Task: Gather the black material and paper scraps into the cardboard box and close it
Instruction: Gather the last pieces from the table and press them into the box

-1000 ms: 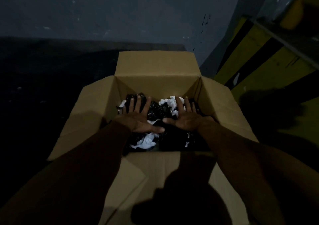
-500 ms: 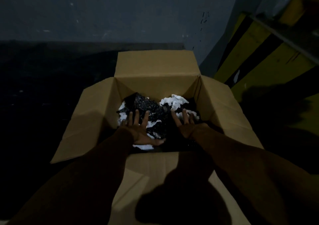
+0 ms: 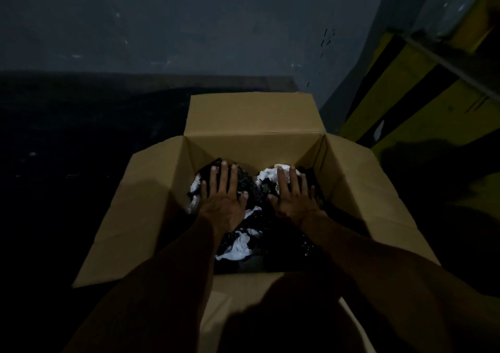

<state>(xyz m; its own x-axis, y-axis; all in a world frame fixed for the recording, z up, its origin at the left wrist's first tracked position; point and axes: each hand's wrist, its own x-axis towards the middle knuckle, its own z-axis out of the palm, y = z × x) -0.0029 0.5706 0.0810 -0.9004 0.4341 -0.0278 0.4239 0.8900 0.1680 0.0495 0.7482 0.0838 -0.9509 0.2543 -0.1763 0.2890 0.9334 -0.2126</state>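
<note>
A: Near edge first. Front flap (image 3: 259, 285) folded out toward the person, partly in shadow. Both forearms reach over it into the cardboard box (image 3: 251, 147).

B: Hands?

A: Left hand (image 3: 223, 204) flat, fingers spread, palm down on the black material (image 3: 243, 183). Right hand (image 3: 293, 198) same, spread flat over the paper scraps (image 3: 266, 177). Nothing pinched; pressing, not gripping.

B: Contents?

A: Black stuff + white scraps all inside the box, mixed, approx filling the floor. Looks light, soft, springy, so likely puffs back up. Best pressed w/ open palms, then take flaps at their free edges; card is stiff.

B: Farther?

A: Side flaps splayed out, back flap (image 3: 254, 114) upright. Wall behind.

B: Vs 0.5 s ago?

A: Hands farther in, over the heap. Flaps unchanged.
</note>
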